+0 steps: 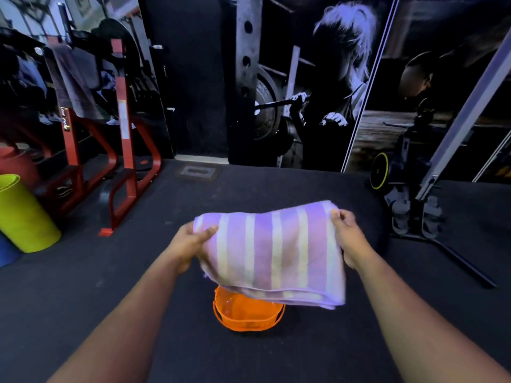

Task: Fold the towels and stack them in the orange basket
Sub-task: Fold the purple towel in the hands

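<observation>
Hands hold a folded purple towel with pale yellow stripes up in the air, directly over the round orange plastic basket that sits on the dark rubber floor. Left hand pinches the towel's left edge (thumb on top, fingers curled beneath), and right hand grips the right edge with its fingers curled round the cloth. Towel's lower folded edge hides the basket's far rim. 1 lime-green cylinder stands near a red metal rack at far left
</observation>
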### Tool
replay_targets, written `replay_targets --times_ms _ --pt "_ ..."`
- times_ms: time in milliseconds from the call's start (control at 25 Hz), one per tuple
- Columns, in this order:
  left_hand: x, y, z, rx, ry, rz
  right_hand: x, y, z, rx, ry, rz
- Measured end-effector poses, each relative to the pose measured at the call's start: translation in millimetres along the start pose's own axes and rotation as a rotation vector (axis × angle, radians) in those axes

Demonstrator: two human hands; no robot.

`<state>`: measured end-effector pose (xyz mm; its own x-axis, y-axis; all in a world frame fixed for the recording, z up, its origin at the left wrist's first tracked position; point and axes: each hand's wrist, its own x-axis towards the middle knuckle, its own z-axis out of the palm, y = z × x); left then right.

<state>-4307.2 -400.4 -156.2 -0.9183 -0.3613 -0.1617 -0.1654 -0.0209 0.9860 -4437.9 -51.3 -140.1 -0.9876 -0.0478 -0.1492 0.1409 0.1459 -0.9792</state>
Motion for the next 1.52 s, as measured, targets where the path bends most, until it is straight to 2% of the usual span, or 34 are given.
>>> replay_targets --times_ms 80,120,240,320,360,440,480,560,600,680,760,840,1000,1120,1200,1240,1320,1400,1440,1520 --pt "13 2 -3 -0.075 0.120 0.008 -3 19 -3 -0.111 -0.218 0.138" --pt "19 4 -6 -0.048 0.172 0.021 -7 26 -3 -0.066 -0.241 0.121" --pt "20 7 -9 0.199 0.352 0.018 -7 30 -6 0.130 -0.077 -0.049" --pt "19 3 -6 0.265 0.410 0.036 -5 23 -3 0.165 -0.041 -0.116" --pt "18 4 -5 0.210 0.387 0.059 -3 21 0 0.161 -0.038 -0.152" --pt "21 3 -5 -0.003 0.241 0.065 2 20 0 0.143 -0.028 -0.212" --pt "23 2 -7 -0.062 0.134 0.038 5 19 -2 0.140 -0.069 -0.203" --pt "25 2 -15 -0.035 -0.072 0.050 8 15 -13 0.102 -0.270 -0.133" --pt "25 6 -19 0.045 -0.114 0.078 9 12 -19 0.034 -0.347 -0.107" --pt "27 14 -23 0.343 -0.086 0.143 13 6 -29 -0.190 -0.384 -0.128" --pt "28 23 -20 0.702 -0.023 0.211 18 -4 -30 -0.441 -0.318 -0.228" --pt "27 30 -16 0.948 0.034 0.250 27 -11 -28 -0.679 -0.258 -0.322" --pt "18 40 -11 1.107 0.136 0.244 32 -23 -26 -0.850 -0.198 -0.418" --pt "20 40 -20 1.131 0.176 0.150 30 -30 -30 -0.927 -0.118 -0.430" --pt "24 35 -29 1.029 0.200 0.133 33 -26 -32 -0.909 -0.053 -0.413" --pt "26 33 -33 0.859 0.202 0.152 35 -21 -32 -0.806 -0.023 -0.420" --pt "20 30 -31 0.355 0.164 0.190 30 -19 -27 -0.430 0.028 -0.362" --pt "13 29 -18 -0.065 0.140 0.144 16 -21 -14 0.017 0.018 -0.219" --pt "12 28 -11 -0.163 0.154 0.144 9 -22 -7 0.168 0.010 -0.173" --pt "10 30 5 -0.198 0.206 0.182 4 -22 3 0.273 0.041 -0.174"
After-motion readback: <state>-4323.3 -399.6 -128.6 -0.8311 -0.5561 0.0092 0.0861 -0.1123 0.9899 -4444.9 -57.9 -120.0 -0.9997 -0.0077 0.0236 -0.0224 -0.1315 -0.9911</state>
